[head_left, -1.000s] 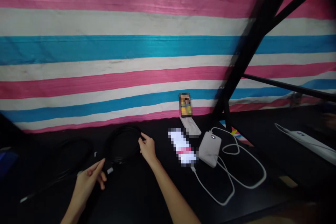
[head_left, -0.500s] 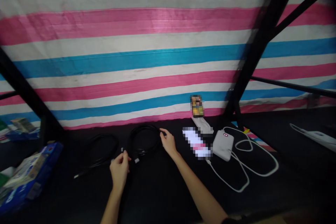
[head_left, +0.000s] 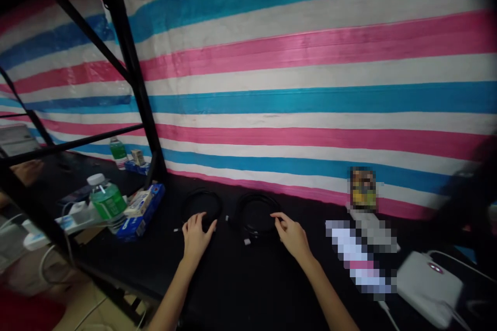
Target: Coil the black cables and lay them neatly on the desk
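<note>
Two coiled black cables lie side by side on the black tabletop (head_left: 240, 289). My left hand (head_left: 196, 235) rests flat with fingers spread on the near edge of the left coil (head_left: 202, 201). At the right rim of the right coil (head_left: 256, 213), my right hand (head_left: 292, 234) has its fingertips touching the cable. A small silver plug (head_left: 247, 241) of the right coil lies between my hands. Whether either hand grips a cable is unclear.
To the right lie a pixelated flat item (head_left: 359, 258), a white power bank (head_left: 429, 284) with white cord and a small picture card (head_left: 363, 189) against the striped tarp. Left of a black frame post (head_left: 134, 83) stand a green bottle (head_left: 106, 201) and blue boxes (head_left: 142, 212).
The view has swung left, so the cables sit mid-frame and the bottle and boxes appear. My left hand has moved from the plug area onto the left coil. My right hand stays on the right coil.
</note>
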A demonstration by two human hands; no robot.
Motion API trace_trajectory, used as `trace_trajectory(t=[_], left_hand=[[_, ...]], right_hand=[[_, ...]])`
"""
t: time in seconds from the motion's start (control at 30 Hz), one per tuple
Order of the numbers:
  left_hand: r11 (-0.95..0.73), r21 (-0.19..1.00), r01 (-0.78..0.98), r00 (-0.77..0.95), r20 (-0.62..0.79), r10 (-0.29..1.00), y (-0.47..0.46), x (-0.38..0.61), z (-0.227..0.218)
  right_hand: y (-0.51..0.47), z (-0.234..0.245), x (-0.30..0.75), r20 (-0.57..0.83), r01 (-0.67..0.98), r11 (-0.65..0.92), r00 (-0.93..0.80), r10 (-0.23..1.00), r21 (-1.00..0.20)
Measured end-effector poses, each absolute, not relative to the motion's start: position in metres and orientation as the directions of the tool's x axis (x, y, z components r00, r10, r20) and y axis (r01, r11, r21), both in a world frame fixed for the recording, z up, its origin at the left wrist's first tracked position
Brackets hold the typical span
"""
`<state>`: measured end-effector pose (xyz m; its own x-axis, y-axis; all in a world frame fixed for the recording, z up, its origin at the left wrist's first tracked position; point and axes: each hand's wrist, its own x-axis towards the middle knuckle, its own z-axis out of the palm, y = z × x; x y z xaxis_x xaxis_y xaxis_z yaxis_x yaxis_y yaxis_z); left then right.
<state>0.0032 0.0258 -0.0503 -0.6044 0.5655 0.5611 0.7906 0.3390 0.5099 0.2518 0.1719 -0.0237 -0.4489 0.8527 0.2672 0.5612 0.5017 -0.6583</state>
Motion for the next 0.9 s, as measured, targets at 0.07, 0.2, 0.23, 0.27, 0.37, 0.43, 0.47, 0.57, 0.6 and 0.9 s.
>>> trace_trajectory(t=[0.07,0.2,0.23,0.27,0.37,0.43,0.47,0.57,0.6,0.9], left_hand=[[0.326,0.454,0.829,-0.548,0.541,0.638,0.019,-0.002,-0.055],[0.313,0.373,0.873,-0.476,0.518,0.711,0.001,0.007,-0.057],[0.316,0.362,0.877,-0.471,0.514,0.717,-0.006,0.011,-0.056],[0.319,0.356,0.879,-0.468,0.512,0.720,-0.014,0.016,-0.055],[0.319,0.358,0.878,-0.469,0.505,0.724,-0.045,0.035,-0.053],[0.336,0.369,0.867,-0.491,0.507,0.709,-0.067,0.048,-0.054],[0.357,0.373,0.856,-0.511,0.511,0.691,-0.078,0.053,-0.055],[0.443,0.394,0.805,-0.593,0.526,0.610,-0.109,0.058,-0.055],[0.464,0.411,0.785,-0.620,0.529,0.580,-0.118,0.055,-0.054],[0.428,0.633,0.646,-0.763,0.536,0.360,-0.210,0.008,-0.064]], right_hand=[[0.172,-0.024,0.251,0.259,0.591,0.520,-0.471,0.843,-0.617],[0.172,-0.023,0.253,0.246,0.637,0.498,-0.446,0.860,-0.589],[0.172,-0.022,0.254,0.257,0.646,0.490,-0.426,0.868,-0.585],[0.172,-0.020,0.256,0.273,0.650,0.485,-0.405,0.873,-0.585],[0.167,-0.016,0.258,0.324,0.625,0.493,-0.372,0.870,-0.606],[0.160,-0.014,0.257,0.345,0.581,0.526,-0.400,0.849,-0.621],[0.155,-0.015,0.255,0.358,0.553,0.550,-0.424,0.832,-0.626],[0.132,-0.018,0.244,0.397,0.438,0.641,-0.528,0.751,-0.631],[0.121,-0.019,0.238,0.394,0.392,0.663,-0.573,0.718,-0.638],[0.028,-0.027,0.166,0.068,0.634,0.487,-0.567,0.821,-0.601]])
